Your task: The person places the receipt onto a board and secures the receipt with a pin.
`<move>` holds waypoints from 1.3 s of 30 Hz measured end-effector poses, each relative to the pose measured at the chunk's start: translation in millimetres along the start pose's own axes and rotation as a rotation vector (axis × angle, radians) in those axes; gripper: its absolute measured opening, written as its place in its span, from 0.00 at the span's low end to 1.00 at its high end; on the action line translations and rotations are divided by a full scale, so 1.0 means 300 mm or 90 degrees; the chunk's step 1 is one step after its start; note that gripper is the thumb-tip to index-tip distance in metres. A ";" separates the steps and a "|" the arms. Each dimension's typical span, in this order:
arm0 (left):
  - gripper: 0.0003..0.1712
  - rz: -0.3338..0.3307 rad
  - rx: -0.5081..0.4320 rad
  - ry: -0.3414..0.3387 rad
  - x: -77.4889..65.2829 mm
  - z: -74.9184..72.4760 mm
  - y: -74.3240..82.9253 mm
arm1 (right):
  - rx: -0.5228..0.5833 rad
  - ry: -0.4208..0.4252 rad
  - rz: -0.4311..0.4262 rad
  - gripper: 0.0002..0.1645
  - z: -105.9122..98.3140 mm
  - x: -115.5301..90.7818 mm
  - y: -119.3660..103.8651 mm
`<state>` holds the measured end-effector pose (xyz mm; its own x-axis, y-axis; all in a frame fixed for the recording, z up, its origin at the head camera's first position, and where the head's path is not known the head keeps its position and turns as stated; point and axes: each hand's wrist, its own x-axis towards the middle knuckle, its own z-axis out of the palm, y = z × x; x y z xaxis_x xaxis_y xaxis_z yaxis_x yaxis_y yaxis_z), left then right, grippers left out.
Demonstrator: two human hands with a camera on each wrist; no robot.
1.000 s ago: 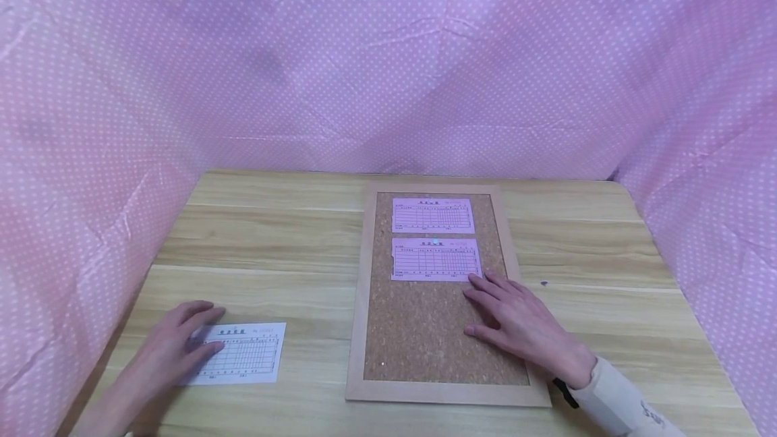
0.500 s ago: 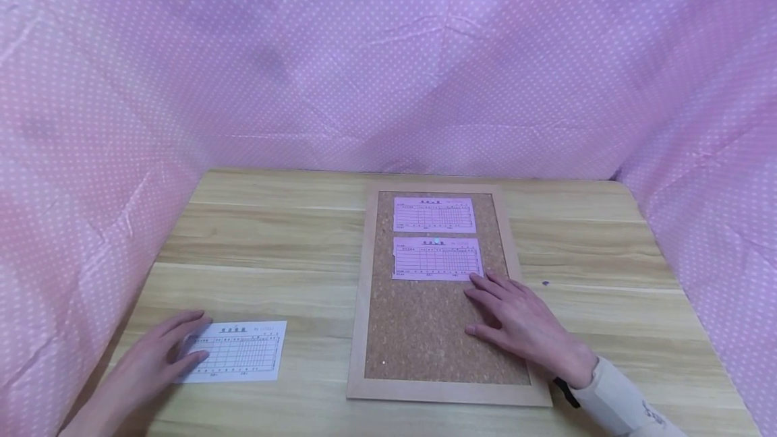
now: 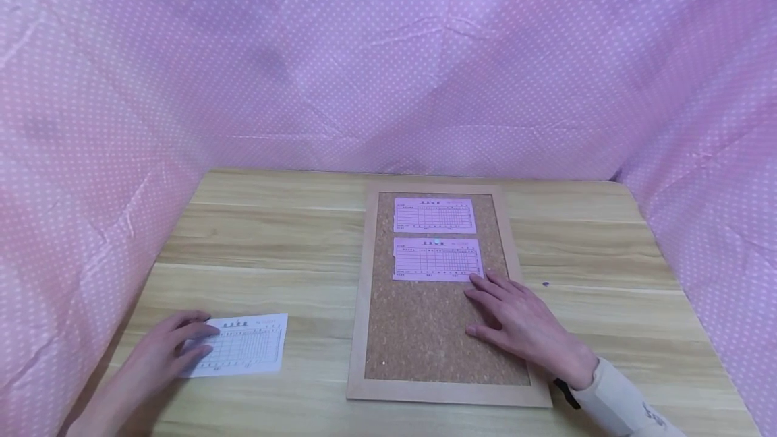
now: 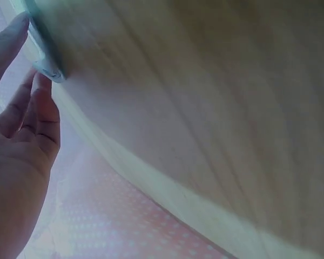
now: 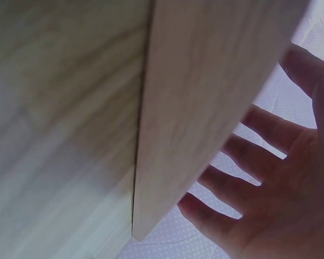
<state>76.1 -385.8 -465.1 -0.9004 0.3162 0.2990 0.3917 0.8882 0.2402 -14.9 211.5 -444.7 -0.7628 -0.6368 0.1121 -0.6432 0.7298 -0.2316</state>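
Note:
In the head view a white printed form slip (image 3: 251, 344) is at the table's left front, and my left hand (image 3: 152, 359) pinches its left end between thumb and fingers. The left wrist view shows the thumb and fingers at the edge of the slip (image 4: 40, 51). My right hand (image 3: 525, 326) rests with spread, relaxed fingers on the right side of a wood-framed corkboard (image 3: 425, 329). Its fingertips reach the corner of the lower pink form slip (image 3: 434, 261). Above that slip lies another pink form slip (image 3: 432, 216). A small pale green pushpin (image 3: 436, 241) sits at the lower slip's top edge.
The wooden table (image 3: 291, 228) carries everything and has a small dark mark (image 3: 545, 283) right of the board. A tiny white spot (image 3: 384, 362) shows on the cork's lower left. Pink dotted cloth (image 3: 388, 73) surrounds the table's back and sides.
My left hand shifted left along the white slip, then gripped its left end. The slip has moved slightly away from the front edge and tilted. The right hand has stayed in place.

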 end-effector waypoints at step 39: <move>0.27 0.012 -0.123 0.109 0.256 -0.045 0.176 | 0.023 -0.003 0.013 0.37 -0.025 0.009 -0.007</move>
<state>30.2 -319.0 -417.0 -0.8534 0.2569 0.4535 0.4524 0.7972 0.3997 -16.2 210.2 -436.7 -0.7758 -0.6227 0.1021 -0.6242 0.7338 -0.2682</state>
